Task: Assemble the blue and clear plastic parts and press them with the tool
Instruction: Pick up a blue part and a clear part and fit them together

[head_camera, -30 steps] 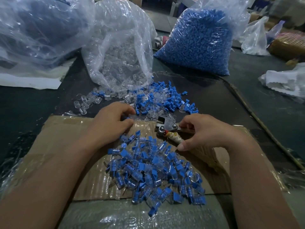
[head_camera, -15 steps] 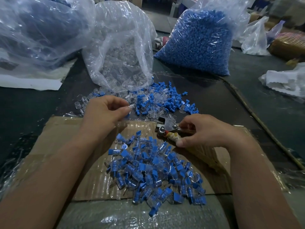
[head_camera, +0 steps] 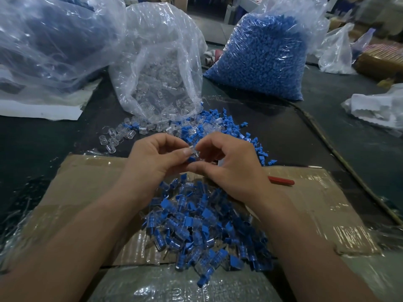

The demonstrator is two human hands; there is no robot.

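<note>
Clear part [head_camera: 193, 149] | blue part [head_camera: 192, 159] — fingers of left hand [head_camera: 156, 159], right hand [head_camera: 231, 171] pinch both

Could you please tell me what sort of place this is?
Probably a factory or workshop assembly bench. A bulk bag of blue parts and an open bag of clear parts sit behind a pile of assembled pieces on cardboard, while the left hand and right hand pinch one blue and clear piece.
</note>
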